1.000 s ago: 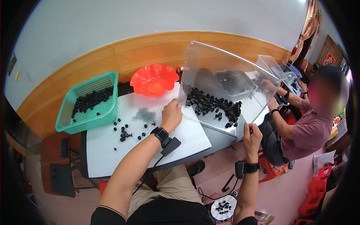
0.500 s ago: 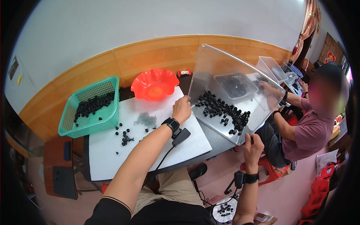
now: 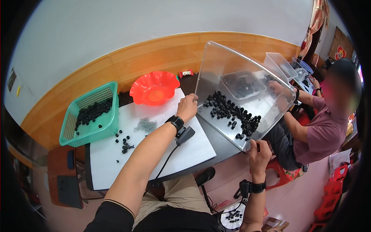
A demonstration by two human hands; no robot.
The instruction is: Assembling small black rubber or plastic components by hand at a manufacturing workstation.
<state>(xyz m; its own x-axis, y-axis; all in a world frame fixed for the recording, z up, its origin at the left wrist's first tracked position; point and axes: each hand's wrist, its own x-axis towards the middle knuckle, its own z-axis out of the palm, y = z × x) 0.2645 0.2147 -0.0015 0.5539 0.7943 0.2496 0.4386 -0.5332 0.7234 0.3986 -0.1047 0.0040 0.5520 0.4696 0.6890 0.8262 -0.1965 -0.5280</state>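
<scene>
Both my hands grip a large clear plastic bin (image 3: pixel 222 63), tilted above the table's right side. My left hand (image 3: pixel 187 106) pinches its left rim, while my right hand (image 3: pixel 259 155) is closed on the near corner. Small black caps (image 3: pixel 247 123) lie piled along the bin's lower side. Left of my forearm, a white sheet (image 3: pixel 185 149) carries several loose black caps (image 3: pixel 126 146) and a patch of small greyish clear bits (image 3: pixel 146 125). Through the bin's wall a smaller clear container (image 3: pixel 241 87) with dark pieces shows behind it.
A green basket (image 3: pixel 96 135) of black caps stands at the left, beside a red scalloped bowl (image 3: pixel 154 91). A red wrapped packet (image 3: pixel 186 73) lies near the wall. A co-worker (image 3: pixel 313 131) sits close at the right. A white plate (image 3: pixel 233 216) with black pieces is below.
The bin's far rim has risen slightly, with both my hands still on it. The view has shifted a little. The co-worker's hand remains behind the bin.
</scene>
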